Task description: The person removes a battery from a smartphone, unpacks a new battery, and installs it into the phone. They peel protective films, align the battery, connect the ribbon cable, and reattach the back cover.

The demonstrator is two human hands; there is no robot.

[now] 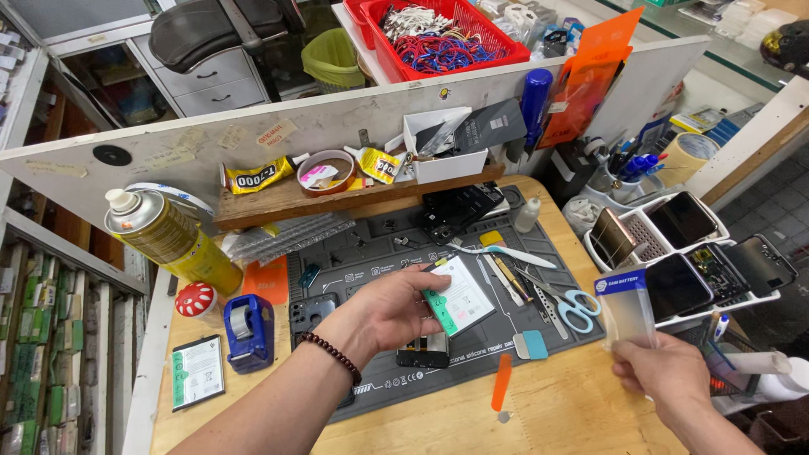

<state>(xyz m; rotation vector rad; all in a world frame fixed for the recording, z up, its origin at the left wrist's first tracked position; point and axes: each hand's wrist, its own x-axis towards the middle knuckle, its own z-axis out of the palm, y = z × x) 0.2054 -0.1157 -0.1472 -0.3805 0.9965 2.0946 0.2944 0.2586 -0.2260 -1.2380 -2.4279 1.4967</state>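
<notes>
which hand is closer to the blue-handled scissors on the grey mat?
Right. The right hand, holding a clear plastic sleeve, sits just below and right of the blue-handled scissors. The left hand, holding a white phone battery, is further off to their left.

A clear plastic sleeve [628,310] with a blue header is hanging from the right hand [670,375]; yellow glue tubes [261,176] are lying on the shelf [286,202].

at frame centre the left hand [389,310] grips a white-and-green phone battery [459,297] above the grey repair mat [379,244]; lower right, the right hand [666,371] pinches a clear plastic sleeve [628,310] near the scissors [573,307].
</notes>
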